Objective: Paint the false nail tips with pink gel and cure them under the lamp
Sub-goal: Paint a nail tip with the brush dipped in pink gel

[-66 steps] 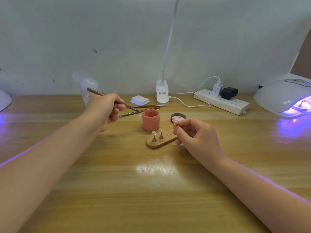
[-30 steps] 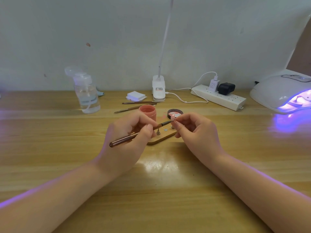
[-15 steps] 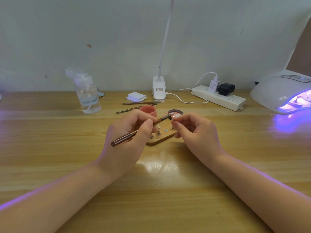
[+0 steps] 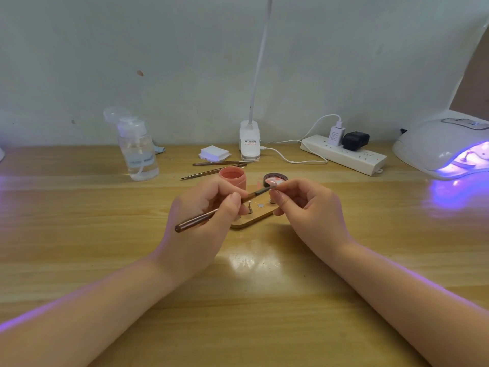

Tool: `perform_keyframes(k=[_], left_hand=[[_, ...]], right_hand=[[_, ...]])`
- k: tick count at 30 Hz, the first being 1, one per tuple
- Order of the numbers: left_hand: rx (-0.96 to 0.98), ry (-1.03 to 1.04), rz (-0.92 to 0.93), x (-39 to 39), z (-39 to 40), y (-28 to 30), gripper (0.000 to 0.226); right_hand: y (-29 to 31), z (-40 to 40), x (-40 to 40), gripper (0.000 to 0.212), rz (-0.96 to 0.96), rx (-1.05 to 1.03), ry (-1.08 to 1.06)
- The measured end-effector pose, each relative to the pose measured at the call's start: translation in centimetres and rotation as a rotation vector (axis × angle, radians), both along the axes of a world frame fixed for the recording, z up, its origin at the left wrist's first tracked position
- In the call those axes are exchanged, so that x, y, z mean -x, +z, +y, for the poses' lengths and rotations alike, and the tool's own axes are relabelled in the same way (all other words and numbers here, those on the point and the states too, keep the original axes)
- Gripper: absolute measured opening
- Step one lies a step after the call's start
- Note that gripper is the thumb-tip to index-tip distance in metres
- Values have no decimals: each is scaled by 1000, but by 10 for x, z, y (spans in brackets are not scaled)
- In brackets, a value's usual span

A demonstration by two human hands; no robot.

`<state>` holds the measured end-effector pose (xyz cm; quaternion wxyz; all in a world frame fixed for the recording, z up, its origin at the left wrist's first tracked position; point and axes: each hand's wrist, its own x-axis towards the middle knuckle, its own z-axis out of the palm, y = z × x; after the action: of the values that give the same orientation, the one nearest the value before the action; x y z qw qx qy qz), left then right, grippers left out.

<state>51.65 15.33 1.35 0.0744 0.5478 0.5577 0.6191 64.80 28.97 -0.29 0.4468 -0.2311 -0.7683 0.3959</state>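
Hands meet over the middle of the wooden table point(image 4: 79, 234). The left hand point(image 4: 201, 223) grips a brown brush point(image 4: 211, 214), its bristles touching a small nail tip point(image 4: 273, 184) pinched between the thumb and forefinger of the right hand point(image 4: 309, 210). Just beneath them lies a wooden holder point(image 4: 252, 221) with little metal stands. At twelve o'clock from the hands sits the open pink gel pot point(image 4: 232, 177), its lid point(image 4: 275, 178) beside it. Far off at two o'clock the curing lamp point(image 4: 442, 147) glows violet.
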Motion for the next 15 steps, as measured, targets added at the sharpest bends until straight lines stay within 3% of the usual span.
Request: perform_keyframes(k=[6, 15], left_hand=[[-130, -1, -107, -4, -1, 10, 17], [-102, 17, -25, -4, -3, 9, 17]], right_hand=[[7, 1, 0, 6, 94, -30, -39], [15, -2, -1, 12, 137, -80, -42]])
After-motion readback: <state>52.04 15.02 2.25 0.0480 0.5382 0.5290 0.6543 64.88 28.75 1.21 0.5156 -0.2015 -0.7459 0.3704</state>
